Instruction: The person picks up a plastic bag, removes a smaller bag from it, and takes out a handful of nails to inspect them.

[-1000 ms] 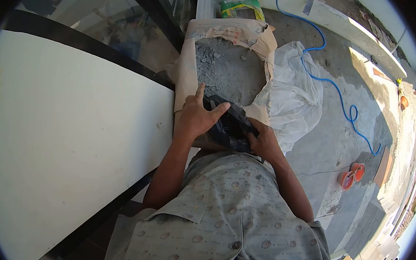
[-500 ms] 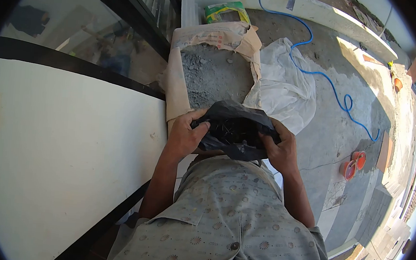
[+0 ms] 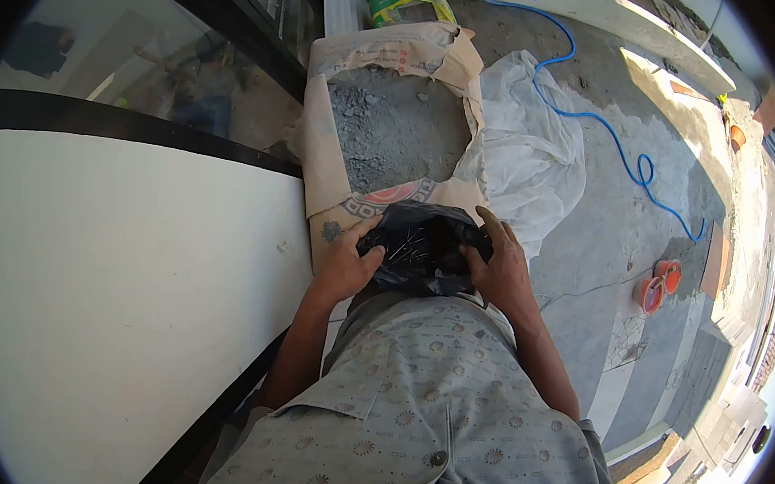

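Between my hands, close to my waist, is a black plastic bag (image 3: 419,249) with its mouth spread. Thin shiny slivers, too small to name surely, show inside it. My left hand (image 3: 345,264) is closed on the bag's left rim, thumb on the inner side. On the opposite rim, my right hand (image 3: 502,271) pinches the plastic with the thumb inside, while some fingers stretch up beyond the edge. Just past the bag stands a torn-open paper sack (image 3: 318,136) full of grey powder (image 3: 401,129) with lumps.
White plastic sheeting (image 3: 535,154) lies right of the sack. A blue hose (image 3: 589,115) winds over the concrete floor. Two red-orange tubs (image 3: 649,296) sit at the right. A white panel (image 3: 127,312) and dark-framed glass border my left. A green-yellow package (image 3: 411,3) stands behind the sack.
The bag has come down slightly, baring the sack's printed front edge. My right hand has moved inward, and its fingers now reach up past the rim.
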{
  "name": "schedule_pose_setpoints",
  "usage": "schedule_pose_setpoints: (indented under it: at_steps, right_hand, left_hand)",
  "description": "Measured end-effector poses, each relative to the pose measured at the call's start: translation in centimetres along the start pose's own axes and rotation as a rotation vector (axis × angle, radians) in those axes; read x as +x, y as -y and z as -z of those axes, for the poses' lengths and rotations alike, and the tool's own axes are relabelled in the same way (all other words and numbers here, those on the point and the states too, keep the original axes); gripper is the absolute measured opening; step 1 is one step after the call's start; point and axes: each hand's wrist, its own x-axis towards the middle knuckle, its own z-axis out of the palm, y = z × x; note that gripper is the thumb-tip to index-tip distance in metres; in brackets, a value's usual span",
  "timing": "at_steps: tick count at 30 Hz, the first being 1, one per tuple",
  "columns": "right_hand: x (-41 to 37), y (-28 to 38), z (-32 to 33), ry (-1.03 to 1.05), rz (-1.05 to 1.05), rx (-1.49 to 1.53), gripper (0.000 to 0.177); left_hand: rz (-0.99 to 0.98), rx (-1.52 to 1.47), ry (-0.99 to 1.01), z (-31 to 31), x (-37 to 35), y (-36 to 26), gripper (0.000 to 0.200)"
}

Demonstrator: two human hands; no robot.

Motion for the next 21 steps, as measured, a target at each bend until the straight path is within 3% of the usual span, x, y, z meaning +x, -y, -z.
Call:
schedule_pose_setpoints:
  at_steps: [1,4,7,10,13,16,19,21]
  right_hand:
    - [0.2,1.0,0.2,-0.071,0.069,-0.090,0.045]
    - [1.1,3.0,0.1,0.038,0.360,0.007,0.035]
    - [1.6,2.8,-3.3,0.535,0.374,0.149,0.029]
    - [1.6,1.0,-7.5,0.439,0.455,-0.287,0.020]
    - [0.9,0.0,-9.0,0.512,0.427,-0.560,0.022]
    - [1.3,-1.2,-9.4,0.703,0.325,-0.225,0.026]
    - [1.1,-1.4,-9.1,0.428,0.632,-0.148,0.026]
    - [1.3,-2.1,-9.5,0.382,0.696,-0.176,0.025]
  left_hand:
    - [0.014,0.004,0.006,0.2,-0.1,-0.2,0.052]
    - [0.021,0.018,0.017,-0.1,-0.2,-0.1,0.052]
    - [-0.019,0.016,0.005,-0.5,-0.1,0.8,0.051]
    - [-0.029,-0.019,0.036,-0.2,-0.4,0.3,0.049]
    - [-0.063,-0.034,0.046,-0.2,-1.7,0.7,0.047]
    - [-0.078,-0.007,-0.010,-0.4,-1.7,1.7,0.047]
    - [-0.099,0.001,-0.089,-0.3,-1.8,0.5,0.046]
    - [-0.146,0.093,-0.162,-0.6,-2.0,-0.3,0.044]
